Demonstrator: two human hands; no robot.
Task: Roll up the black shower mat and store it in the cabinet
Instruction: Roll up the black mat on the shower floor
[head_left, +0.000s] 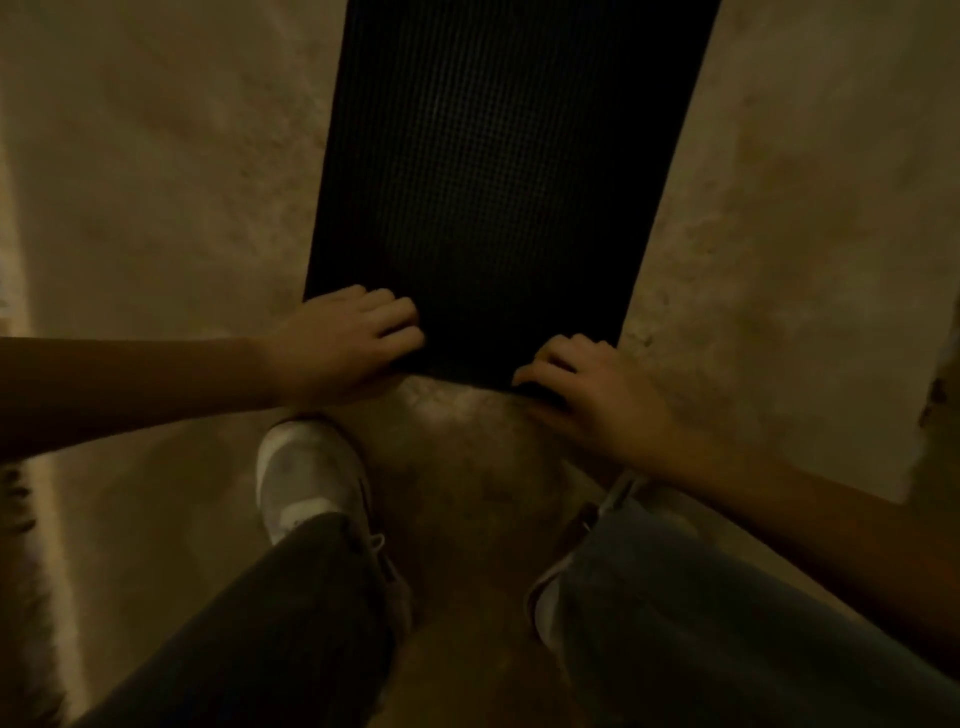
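The black shower mat lies flat on the beige floor, running from the top edge of the view down to the middle. Its surface has a fine grid texture. My left hand grips the mat's near left corner, fingers curled over the top. My right hand holds the near right corner, fingers bent over the edge, which looks slightly lifted there. The light is dim. No cabinet is in view.
My two feet in white shoes stand on the mottled beige floor just short of the mat's near edge, legs bent. A darker edge shows at the far right.
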